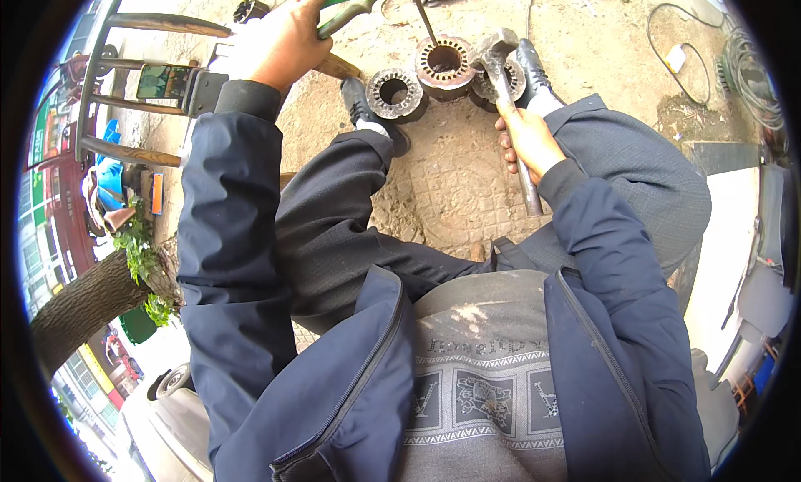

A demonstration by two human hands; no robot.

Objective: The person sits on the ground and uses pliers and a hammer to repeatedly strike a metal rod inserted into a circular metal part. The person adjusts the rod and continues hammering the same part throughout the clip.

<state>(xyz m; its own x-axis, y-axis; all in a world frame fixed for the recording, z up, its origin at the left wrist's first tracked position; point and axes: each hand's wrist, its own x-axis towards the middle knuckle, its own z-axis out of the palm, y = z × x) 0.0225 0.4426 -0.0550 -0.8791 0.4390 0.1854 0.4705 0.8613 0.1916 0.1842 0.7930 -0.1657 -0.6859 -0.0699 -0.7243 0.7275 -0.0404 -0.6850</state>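
The left hand has its fingers closed around the green handles of a pair of pliers, which extend from the thumb side toward the upper edge of the view. Beyond the fingers, the nose of the pliers reaches a thin metal rod; whether it clamps the rod is too small to tell. The rod slants down to the rim of the middle metal ring, well apart from the left fingers.

The right hand grips a hammer, its fingers wrapped around the handle. The head sticks out past the fingers on the far side, and the end of the handle shows on the near side, toward the person's lap. In this view the head overlaps the right metal ring, just beside the middle one; whether they touch cannot be seen.

The left metal ring sits near the left shoe. All three slotted rings are on the ground between the feet.
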